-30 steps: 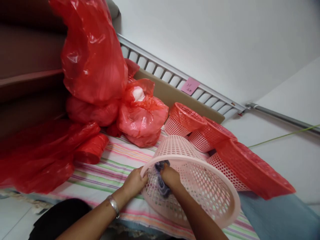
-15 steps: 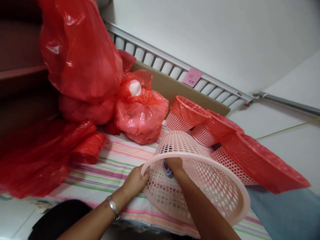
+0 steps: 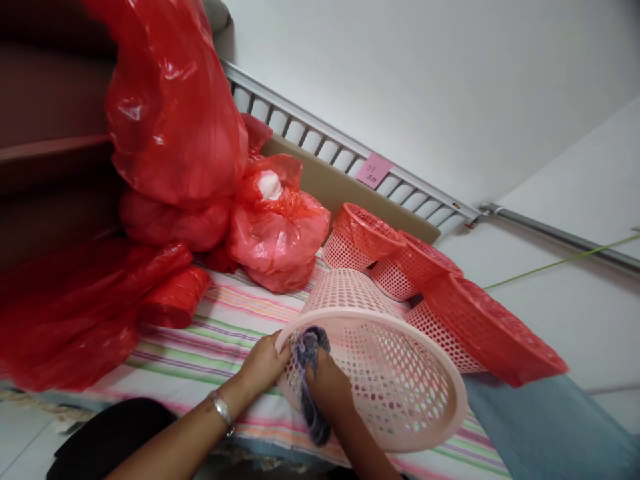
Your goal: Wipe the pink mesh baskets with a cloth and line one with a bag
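A pale pink perforated plastic basket (image 3: 370, 313) lies tipped on its side, its wide mouth facing me. My left hand (image 3: 264, 362) grips the left part of its rim, thumb and fingers closed over the edge. Just inside the mouth, my right hand (image 3: 327, 383) is closed on a grey-purple cloth (image 3: 314, 347), which touches the inner wall near the rim. One end of the cloth hangs below my fingers. My right fingertips are partly hidden by the cloth.
Behind stand three baskets lined with red bags, the nearest lined basket (image 3: 445, 333) at right. Full red plastic bags (image 3: 280, 233) and a red bag roll (image 3: 173, 297) are at left on the striped cloth (image 3: 225, 340). A radiator (image 3: 330, 143) runs along the wall.
My right hand has drawn back with the cloth from deep in the basket to near its left rim. The left hand keeps its hold. The view has shifted slightly.
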A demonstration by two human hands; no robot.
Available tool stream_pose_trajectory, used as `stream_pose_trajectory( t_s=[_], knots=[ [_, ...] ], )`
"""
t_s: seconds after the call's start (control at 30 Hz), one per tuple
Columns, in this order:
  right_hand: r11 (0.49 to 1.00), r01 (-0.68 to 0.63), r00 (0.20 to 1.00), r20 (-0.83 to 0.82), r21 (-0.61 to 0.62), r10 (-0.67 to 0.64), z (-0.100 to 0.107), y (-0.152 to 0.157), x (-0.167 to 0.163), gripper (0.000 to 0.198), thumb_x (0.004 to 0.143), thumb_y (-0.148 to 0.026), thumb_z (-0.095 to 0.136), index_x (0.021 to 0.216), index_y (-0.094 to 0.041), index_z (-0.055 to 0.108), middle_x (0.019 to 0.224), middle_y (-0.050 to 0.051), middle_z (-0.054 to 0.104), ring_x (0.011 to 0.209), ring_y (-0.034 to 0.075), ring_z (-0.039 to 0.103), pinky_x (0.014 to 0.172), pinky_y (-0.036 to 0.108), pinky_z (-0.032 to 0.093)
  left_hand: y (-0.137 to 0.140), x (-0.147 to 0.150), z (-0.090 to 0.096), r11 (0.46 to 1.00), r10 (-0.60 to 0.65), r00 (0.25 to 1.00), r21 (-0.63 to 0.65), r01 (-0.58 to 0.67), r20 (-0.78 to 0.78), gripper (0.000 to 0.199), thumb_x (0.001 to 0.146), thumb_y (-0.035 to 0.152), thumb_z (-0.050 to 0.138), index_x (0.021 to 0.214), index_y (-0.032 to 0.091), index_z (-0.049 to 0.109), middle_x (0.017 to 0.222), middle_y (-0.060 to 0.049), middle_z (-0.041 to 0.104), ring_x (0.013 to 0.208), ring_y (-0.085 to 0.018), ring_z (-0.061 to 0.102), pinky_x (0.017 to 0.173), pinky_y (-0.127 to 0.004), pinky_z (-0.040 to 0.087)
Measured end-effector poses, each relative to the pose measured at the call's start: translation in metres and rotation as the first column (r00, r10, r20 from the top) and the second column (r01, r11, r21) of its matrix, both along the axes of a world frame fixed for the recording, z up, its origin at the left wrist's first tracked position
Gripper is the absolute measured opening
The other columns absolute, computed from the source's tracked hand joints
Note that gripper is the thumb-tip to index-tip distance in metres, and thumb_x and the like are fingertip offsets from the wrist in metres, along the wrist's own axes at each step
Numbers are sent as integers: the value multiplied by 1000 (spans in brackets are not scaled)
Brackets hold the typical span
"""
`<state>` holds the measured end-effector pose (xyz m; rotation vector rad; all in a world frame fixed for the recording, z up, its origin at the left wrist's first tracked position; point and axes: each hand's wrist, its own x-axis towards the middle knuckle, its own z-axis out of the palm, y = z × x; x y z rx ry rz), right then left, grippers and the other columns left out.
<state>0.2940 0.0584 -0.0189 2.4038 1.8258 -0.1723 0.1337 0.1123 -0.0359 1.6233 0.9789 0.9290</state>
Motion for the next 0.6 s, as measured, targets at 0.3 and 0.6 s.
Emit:
stream_pose_trajectory(
  t_s=[0.3,0.6],
  knots=[
    [997,-69,998,3,-42,69,2,-16,0,39,84,-30,36,116,-14,49,103,14,63,92,27,63,76,36,46,0,0,1,999,-17,999,-32,18,39,25,78,18,44,87,12,67,80,-6,70,71,-16,61,64,-22,44],
    [993,70,993,90,90,-78,-3,95,57,37,84,-27,37,111,-15,60,105,15,65,97,29,63,80,41,46,1,-1,5,999,-40,998,1,40,-46,26,78,16,43,87,12,67,76,-5,67,69,-16,59,63,-22,43]
  ],
)
